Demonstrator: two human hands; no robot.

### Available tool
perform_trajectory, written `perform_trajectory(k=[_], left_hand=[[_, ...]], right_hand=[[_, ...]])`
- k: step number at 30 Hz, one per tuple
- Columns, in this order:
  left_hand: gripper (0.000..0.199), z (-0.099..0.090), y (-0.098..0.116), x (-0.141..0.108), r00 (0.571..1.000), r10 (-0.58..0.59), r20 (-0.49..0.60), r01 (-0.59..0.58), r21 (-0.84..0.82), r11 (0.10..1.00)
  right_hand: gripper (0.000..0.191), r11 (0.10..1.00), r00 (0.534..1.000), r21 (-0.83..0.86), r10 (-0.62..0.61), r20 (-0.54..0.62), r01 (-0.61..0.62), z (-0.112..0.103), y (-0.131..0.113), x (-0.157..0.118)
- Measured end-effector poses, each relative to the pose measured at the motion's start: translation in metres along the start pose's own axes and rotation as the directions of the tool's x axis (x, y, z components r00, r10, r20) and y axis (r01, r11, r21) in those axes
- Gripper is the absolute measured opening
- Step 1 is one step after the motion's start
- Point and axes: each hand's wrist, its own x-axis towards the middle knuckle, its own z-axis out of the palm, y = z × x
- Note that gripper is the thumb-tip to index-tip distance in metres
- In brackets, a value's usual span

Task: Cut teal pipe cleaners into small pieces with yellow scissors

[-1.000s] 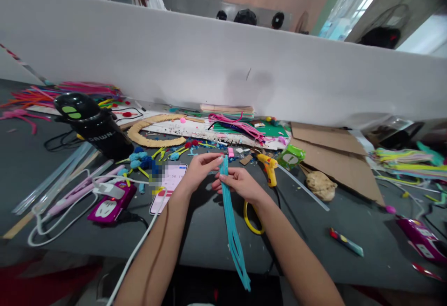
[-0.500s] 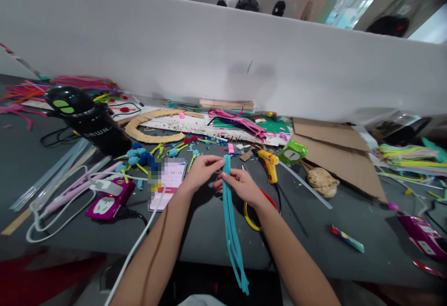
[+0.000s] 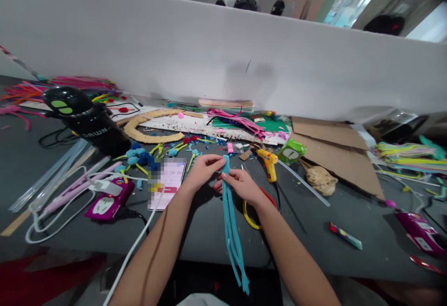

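A bundle of long, thin turquoise fuzzy pipe cleaners (image 3: 228, 217) is held up at the middle of the near side of the dark grey table (image 3: 310, 245). Its long axis runs from far to near, with the near end slanting slightly right. The gathered, even tip points far, toward the white partition (image 3: 157, 50); the strands spread apart along their length, and their uneven loose ends point near, past the table's near edge.

The left hand (image 3: 206, 170) has its thumb and fingertips closed narrowly at the far tip. The right hand (image 3: 240, 186) grips the bundle just nearer, thumb across the strands and fingers curled behind them.

Far left is a black bottle with green patches on its lid (image 3: 98, 131); in this view its lid end leans left and far. The lid is on, and its opaque walls hide the contents. To the right, a small bright green carton with a pale round mark (image 3: 293, 151) sits tilted just beside a yellow glue gun (image 3: 268, 164); what the carton holds cannot be seen. Scissors with yellow and red handles (image 3: 247, 220) lie partly hidden under the right forearm.
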Motion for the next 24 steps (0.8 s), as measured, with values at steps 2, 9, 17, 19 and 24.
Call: perform_trajectory(k=[2,9,17,19,24], left_hand=[[0.034,0.001,0.0,0.0,1.0,0.005,-0.007,-0.005,-0.003,1.0],[0.03,0.001,-0.001,0.002,0.997,0.059,-0.056,-0.061,-0.025,0.998],[0.031,0.002,-0.006,0.004,0.992,0.078,-0.099,-0.079,-0.014,0.997],[0.031,0.002,-0.007,0.004,0.993,0.078,-0.091,-0.078,-0.003,0.997],[0.033,0.001,-0.01,0.005,0.992,0.041,-0.117,-0.042,-0.005,0.999]], right_hand=[[0.044,1.0,1.0,-0.009,-0.003,0.003,0.003,0.001,-0.001,-0.001],[0.042,0.984,0.995,-0.15,-0.1,-0.006,0.098,0.0,-0.006,-0.003],[0.034,0.857,0.916,-0.414,-0.385,-0.117,0.308,-0.007,-0.007,0.0],[0.032,0.877,0.915,-0.377,-0.374,-0.15,0.297,-0.007,-0.007,0.001],[0.035,0.921,0.881,-0.249,-0.368,-0.298,0.301,-0.003,-0.001,0.004]])
